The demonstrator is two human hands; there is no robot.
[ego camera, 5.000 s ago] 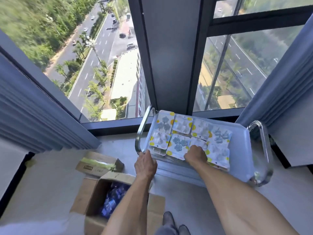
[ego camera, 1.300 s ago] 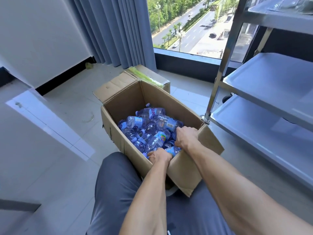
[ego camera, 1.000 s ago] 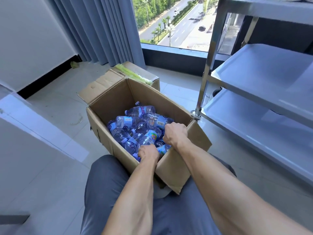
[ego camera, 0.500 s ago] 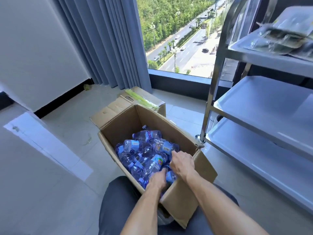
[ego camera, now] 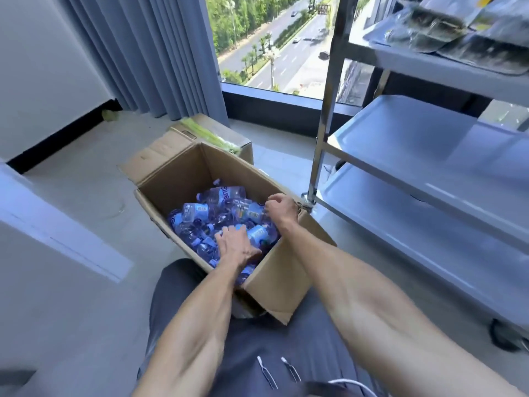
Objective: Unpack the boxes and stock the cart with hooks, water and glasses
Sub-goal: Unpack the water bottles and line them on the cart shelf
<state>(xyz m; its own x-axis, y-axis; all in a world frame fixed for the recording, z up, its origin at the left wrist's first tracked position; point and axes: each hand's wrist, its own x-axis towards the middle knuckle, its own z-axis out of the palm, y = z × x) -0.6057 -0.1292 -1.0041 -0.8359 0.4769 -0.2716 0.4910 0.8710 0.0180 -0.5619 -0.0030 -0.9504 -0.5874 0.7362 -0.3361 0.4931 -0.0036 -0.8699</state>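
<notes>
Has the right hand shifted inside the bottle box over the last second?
Yes. The right hand moved from the box's near edge toward its far right rim.

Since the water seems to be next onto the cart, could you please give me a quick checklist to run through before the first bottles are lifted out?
1. Open box within reach, flaps clear: ok.
2. Water bottles left to take: ok, many lie loose inside.
3. Left hand on a bottle: ok, it lies flat on the pile; grip not closed.
4. Right hand grip: cannot tell, its fingers curl over a bottle near the far wall.
5. Middle shelf and bottom shelf of the cart free: ok, both bare where visible.
6. Top shelf free: not ok, packets already cover it.
</notes>
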